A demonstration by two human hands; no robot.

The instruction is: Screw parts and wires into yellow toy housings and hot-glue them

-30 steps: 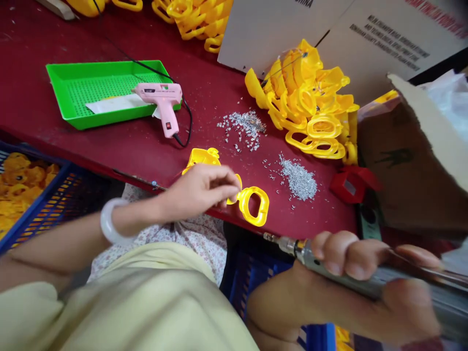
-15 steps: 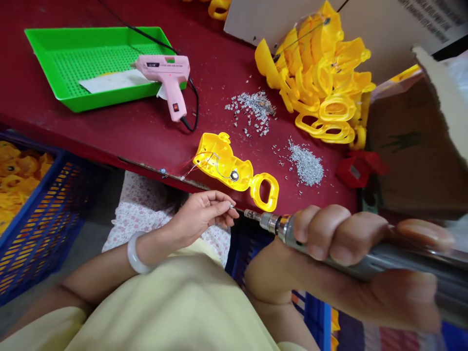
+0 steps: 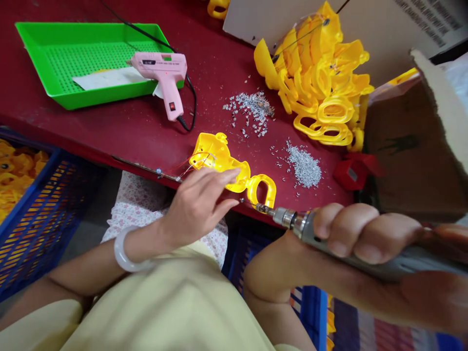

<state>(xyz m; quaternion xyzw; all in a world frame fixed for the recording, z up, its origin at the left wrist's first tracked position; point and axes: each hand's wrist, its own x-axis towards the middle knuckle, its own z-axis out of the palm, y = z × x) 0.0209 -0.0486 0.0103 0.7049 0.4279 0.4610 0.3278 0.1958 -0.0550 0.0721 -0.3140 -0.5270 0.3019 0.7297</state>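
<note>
**Gripping driver (image 3: 306, 228) beside loose yellow shell (image 3: 224, 157)**

Holding the driver closed within the right hand (image 3: 365, 234), with the bit (image 3: 266, 209) pointing left and what looks like a small screw (image 3: 242, 200) at its tip. Holding the left hand (image 3: 197, 202) open, with thumb parted from fingers and nothing visibly pinched between, partly in front of the shell. As for the shell: lying hollow side up on the desk (image 3: 120, 129), near the front edge, with wires (image 3: 185, 171) trailing toward that edge and a ring-shaped end (image 3: 271, 191) just by the bit.

Could easily drop the screw, if too weakly seated on the bit or brushed by the thumb so close by. Could also skid the bit into bare fingertips, for want of a steadying grip on the shell. Might nudge the shell over the edge or strain the wires, given so loose a rest.

Different from half a second ago: no longer pinching a tiny metal piece at the left fingertips, but spreading the fingers across the shell's near side. Hiding, too, the round metal disc visible then inside it. Showing no clear change in the heap of screws (image 3: 305, 168).
</note>
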